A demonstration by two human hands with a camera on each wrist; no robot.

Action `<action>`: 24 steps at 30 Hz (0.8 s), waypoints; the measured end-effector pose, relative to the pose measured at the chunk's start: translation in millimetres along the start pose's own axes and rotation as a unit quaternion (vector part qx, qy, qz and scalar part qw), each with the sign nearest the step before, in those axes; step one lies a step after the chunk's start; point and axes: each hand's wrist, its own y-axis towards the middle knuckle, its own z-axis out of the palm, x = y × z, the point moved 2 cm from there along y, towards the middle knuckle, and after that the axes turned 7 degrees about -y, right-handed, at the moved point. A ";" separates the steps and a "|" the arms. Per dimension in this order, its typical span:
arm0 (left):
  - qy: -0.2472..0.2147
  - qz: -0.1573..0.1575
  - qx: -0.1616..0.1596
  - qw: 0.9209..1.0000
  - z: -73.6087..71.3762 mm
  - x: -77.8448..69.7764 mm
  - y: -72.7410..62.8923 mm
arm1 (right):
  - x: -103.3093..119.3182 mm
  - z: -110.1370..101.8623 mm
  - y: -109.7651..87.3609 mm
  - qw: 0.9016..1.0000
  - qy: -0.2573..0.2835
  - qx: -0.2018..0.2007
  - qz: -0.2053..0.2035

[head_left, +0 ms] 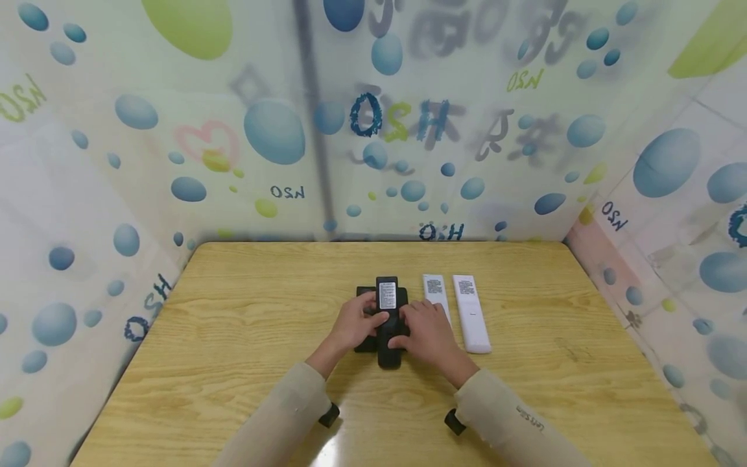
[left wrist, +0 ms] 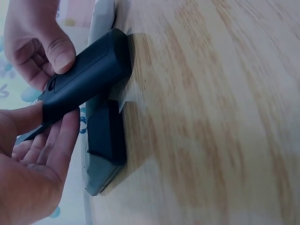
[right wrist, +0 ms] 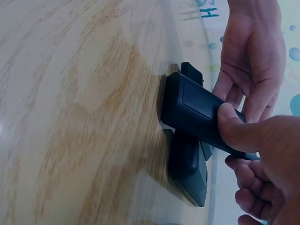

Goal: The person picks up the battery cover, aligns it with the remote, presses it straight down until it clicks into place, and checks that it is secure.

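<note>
A black remote control (head_left: 390,340) is held back side up between both hands, with a white printed label (head_left: 388,295) on its far half. My left hand (head_left: 352,323) grips its left side, thumb on top and fingers beneath. From the right, my right hand (head_left: 430,332) grips it, its thumb on the battery cover (left wrist: 86,63) in the left wrist view. Below it on the table lie two more black remotes, one on the left (head_left: 365,344) and one on the right (head_left: 403,295), both partly hidden. The right wrist view shows the held remote (right wrist: 201,110) tilted above them.
Two white remotes lie label side up to the right: the nearer one (head_left: 434,285) is partly covered by my right hand, the other (head_left: 473,318) shows whole. The wooden table (head_left: 262,305) meets a patterned wall covering (head_left: 233,188) at its back edge.
</note>
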 end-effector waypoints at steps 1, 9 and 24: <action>0.000 0.001 0.001 1.000 -0.2 0.2 -0.3 | 0.4 -0.2 0.0 1.000 0.001 -0.004 0.001; -0.006 -0.008 0.005 1.000 -2.7 0.3 -3.7 | 4.0 -0.2 -0.2 1.000 -0.001 -0.019 0.005; -0.033 0.023 -0.022 0.999 -23.0 -12.4 -7.4 | 15.9 -17.3 7.0 0.999 -0.001 -0.033 -0.028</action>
